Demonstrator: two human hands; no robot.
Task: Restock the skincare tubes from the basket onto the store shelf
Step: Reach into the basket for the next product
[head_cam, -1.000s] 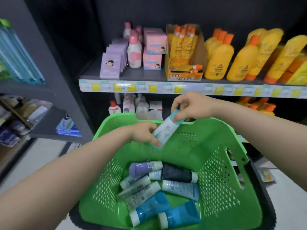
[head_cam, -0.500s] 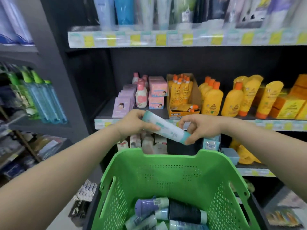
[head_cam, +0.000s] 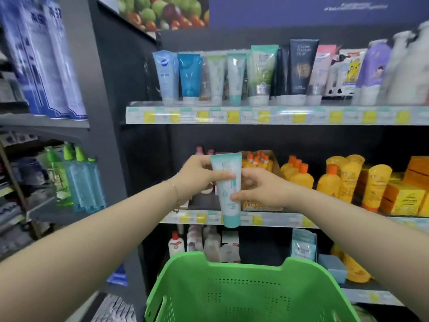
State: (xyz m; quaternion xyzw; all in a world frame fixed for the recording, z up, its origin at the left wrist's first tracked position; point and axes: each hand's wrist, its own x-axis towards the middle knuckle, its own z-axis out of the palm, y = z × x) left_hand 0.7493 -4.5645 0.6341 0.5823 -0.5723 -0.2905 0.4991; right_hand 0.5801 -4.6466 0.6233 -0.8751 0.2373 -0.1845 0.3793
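A white and teal skincare tube stands upright in mid-air, cap down, in front of the middle shelf. My left hand grips its upper part with the thumb across the front. My right hand pinches its right side lower down. The green basket sits below, with only its far wall and rim in view. Above, the top shelf carries a row of upright skincare tubes, one matching teal tube among them.
Orange and yellow bottles and boxes fill the middle shelf behind my hands. Small bottles and packets stand on the lower shelf. A dark shelf post separates a left bay with green and blue bottles.
The tube has risen out of the basket and turned from lying slanted to upright, cap down. My view has tilted up, bringing the top shelf of tubes into sight.
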